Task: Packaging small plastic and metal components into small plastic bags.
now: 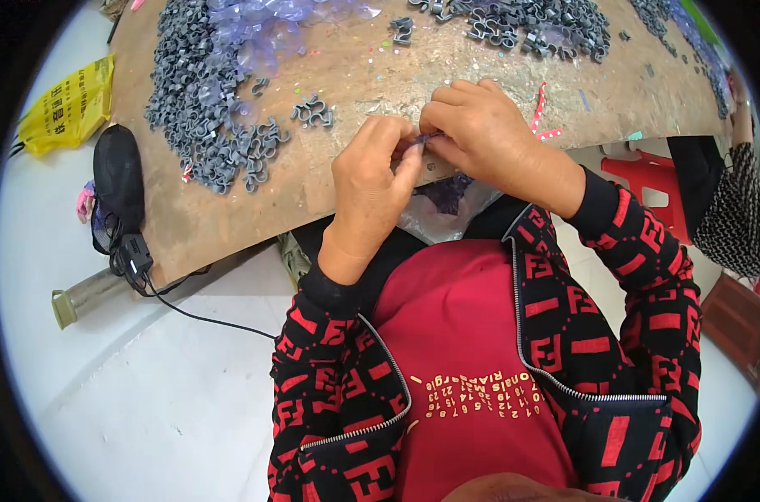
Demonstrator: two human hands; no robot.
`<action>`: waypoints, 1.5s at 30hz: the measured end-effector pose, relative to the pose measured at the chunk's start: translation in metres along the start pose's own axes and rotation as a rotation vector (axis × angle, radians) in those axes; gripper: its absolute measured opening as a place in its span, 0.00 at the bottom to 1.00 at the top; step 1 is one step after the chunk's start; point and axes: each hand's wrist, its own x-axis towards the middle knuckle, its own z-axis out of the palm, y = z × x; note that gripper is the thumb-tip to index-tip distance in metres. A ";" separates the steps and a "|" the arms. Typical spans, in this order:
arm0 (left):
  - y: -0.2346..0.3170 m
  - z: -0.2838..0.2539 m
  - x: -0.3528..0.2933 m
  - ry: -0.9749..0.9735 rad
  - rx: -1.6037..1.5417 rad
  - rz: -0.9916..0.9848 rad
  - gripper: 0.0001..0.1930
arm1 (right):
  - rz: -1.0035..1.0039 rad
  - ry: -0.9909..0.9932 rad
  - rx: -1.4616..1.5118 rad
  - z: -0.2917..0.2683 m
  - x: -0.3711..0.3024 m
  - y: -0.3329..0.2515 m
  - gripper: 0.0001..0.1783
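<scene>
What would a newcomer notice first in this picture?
Likely the red and black jacket around a red shirt, filling the lower middle. Above, the left hand and right hand pinch a small dark piece near the table edge; heaped grey curved pieces lie upper left.

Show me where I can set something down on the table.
The near-left tabletop is bare between the grey clip heap and its near edge, left of the left hand. Crowded: that heap, and the far side's purple plastic and second clip pile.
</scene>
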 end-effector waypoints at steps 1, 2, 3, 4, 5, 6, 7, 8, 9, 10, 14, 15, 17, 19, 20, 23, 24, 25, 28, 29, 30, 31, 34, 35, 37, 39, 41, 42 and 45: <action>-0.002 0.000 0.001 -0.001 -0.005 -0.006 0.09 | -0.002 -0.019 -0.012 0.000 0.002 0.000 0.08; -0.004 0.001 0.002 -0.013 0.014 0.049 0.08 | 0.000 -0.026 -0.011 0.000 0.002 0.000 0.08; -0.007 0.000 0.004 -0.024 0.034 0.105 0.08 | -0.004 -0.037 -0.002 0.000 0.004 0.000 0.08; -0.008 0.000 0.005 -0.025 0.030 0.103 0.08 | -0.007 -0.047 0.008 0.000 0.005 0.000 0.08; -0.008 0.000 0.005 -0.024 0.068 0.144 0.08 | -0.004 -0.051 0.006 0.001 0.007 0.000 0.08; -0.009 0.002 0.006 -0.026 0.102 0.187 0.08 | -0.002 -0.064 0.019 0.002 0.008 0.000 0.08; -0.009 0.003 0.006 -0.030 0.093 0.186 0.08 | 0.001 -0.076 0.031 0.002 0.008 0.000 0.08; -0.008 0.004 0.006 -0.026 0.136 0.198 0.08 | 0.009 -0.082 0.026 0.003 0.009 -0.001 0.08; -0.006 0.004 0.005 -0.021 0.184 0.212 0.09 | 0.012 -0.087 0.031 0.002 0.010 -0.002 0.08; -0.005 0.005 0.004 -0.024 0.178 0.213 0.09 | 0.015 -0.091 0.035 0.002 0.010 -0.004 0.08; -0.006 0.009 0.001 0.007 0.258 0.250 0.09 | 0.010 -0.085 0.061 0.002 0.012 -0.006 0.08; -0.007 0.010 0.000 0.023 0.263 0.264 0.09 | 0.028 -0.107 0.064 0.001 0.012 -0.007 0.08; -0.008 0.010 -0.003 0.022 0.274 0.278 0.09 | 0.042 -0.125 0.064 0.000 0.012 -0.010 0.08; -0.008 0.010 -0.003 0.032 0.288 0.300 0.08 | 0.040 -0.097 0.082 0.001 0.010 -0.011 0.09; -0.007 0.011 -0.003 0.033 0.299 0.313 0.08 | 0.030 -0.092 0.074 0.001 0.010 -0.012 0.09; -0.010 0.010 -0.004 0.054 0.304 0.334 0.08 | 0.049 -0.065 0.060 0.002 0.006 -0.018 0.08; -0.013 0.012 -0.004 0.061 0.290 0.334 0.08 | 0.065 -0.010 0.058 0.008 0.001 -0.015 0.08; -0.013 0.010 -0.004 0.074 0.294 0.349 0.08 | 0.080 0.047 0.055 0.012 -0.003 -0.015 0.08; -0.016 0.008 -0.005 0.055 0.167 0.281 0.08 | 0.276 0.016 0.272 0.010 -0.013 -0.012 0.08; -0.017 0.008 -0.004 0.067 0.167 0.284 0.08 | 0.266 0.016 0.266 0.011 -0.014 -0.010 0.08; -0.015 0.007 -0.006 0.052 0.054 0.190 0.09 | 0.328 0.046 0.320 0.012 -0.018 -0.013 0.09; -0.013 0.006 -0.008 0.037 -0.060 0.094 0.10 | 0.393 0.075 0.374 0.013 -0.022 -0.015 0.10; -0.012 0.008 -0.006 0.066 -0.080 0.098 0.11 | 0.339 0.090 0.349 0.015 -0.022 -0.009 0.10; -0.014 0.009 -0.006 0.061 -0.081 0.096 0.11 | 0.344 0.090 0.351 0.016 -0.022 -0.008 0.10; -0.017 0.010 -0.005 0.076 0.039 0.173 0.10 | 0.230 0.153 0.346 0.016 -0.021 -0.009 0.09; -0.016 0.008 -0.004 0.054 0.065 0.191 0.09 | 0.216 0.143 0.300 0.015 -0.021 -0.008 0.08; -0.013 0.008 0.000 0.029 0.088 0.208 0.09 | 0.204 0.131 0.254 0.011 -0.017 -0.007 0.07; -0.012 0.007 0.001 0.020 0.130 0.244 0.08 | 0.173 0.093 0.189 0.007 -0.013 -0.008 0.07; -0.009 0.004 0.004 -0.035 0.239 0.284 0.07 | 0.106 0.027 0.103 0.002 -0.003 -0.006 0.08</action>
